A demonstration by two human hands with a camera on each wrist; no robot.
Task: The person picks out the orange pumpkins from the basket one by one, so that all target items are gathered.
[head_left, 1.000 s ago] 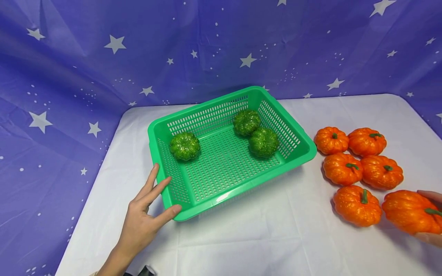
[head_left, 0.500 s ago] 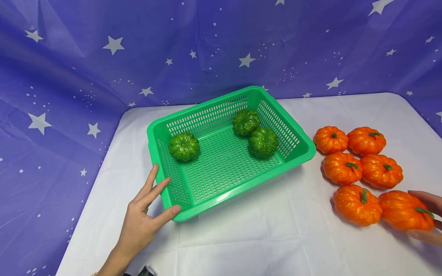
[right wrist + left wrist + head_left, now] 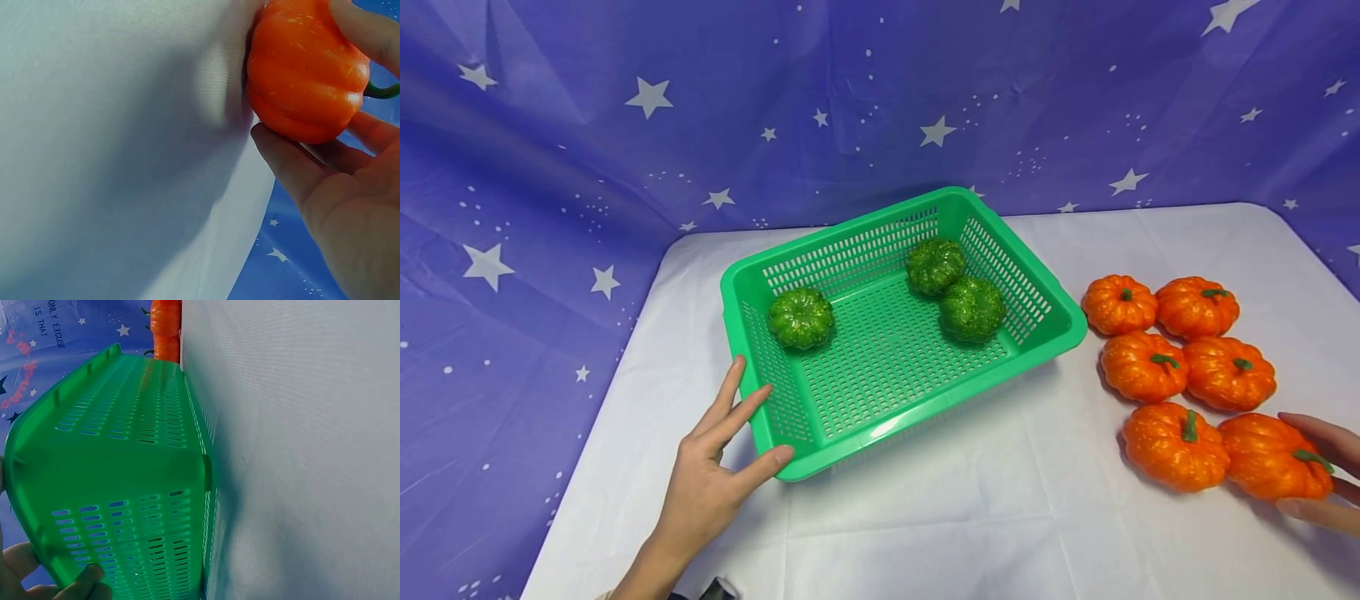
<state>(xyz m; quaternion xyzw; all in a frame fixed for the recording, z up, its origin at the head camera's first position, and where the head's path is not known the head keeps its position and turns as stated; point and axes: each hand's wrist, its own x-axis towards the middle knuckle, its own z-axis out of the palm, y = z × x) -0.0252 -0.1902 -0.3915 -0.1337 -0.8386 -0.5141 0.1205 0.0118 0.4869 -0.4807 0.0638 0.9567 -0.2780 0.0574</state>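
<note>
My left hand (image 3: 706, 477) holds the left end of a green plastic basket (image 3: 917, 406), fingers spread over the rim near the front corner. In the left wrist view, fingertips (image 3: 87, 582) touch the basket's outer wall. Three dark green pumpkins lie inside: one pumpkin (image 3: 801, 318) at the left, two touching at the right, including this pumpkin (image 3: 972, 309). My right hand (image 3: 1330, 475), partly out of the head view, grips an orange pumpkin (image 3: 1270, 457) between thumb and fingers, low at the table. Against its left side sits another orange pumpkin (image 3: 1175, 447).
Several more orange pumpkins, such as this far one (image 3: 1197, 307), stand in two columns right of the basket. A white cloth (image 3: 940, 533) covers the table. Behind hangs a blue curtain (image 3: 850, 100) with stars. A small dark object (image 3: 720, 589) shows at the bottom edge.
My right hand has moved left with the orange pumpkin, bringing it against the neighbouring one and down to the table. The left hand and basket have stayed put.
</note>
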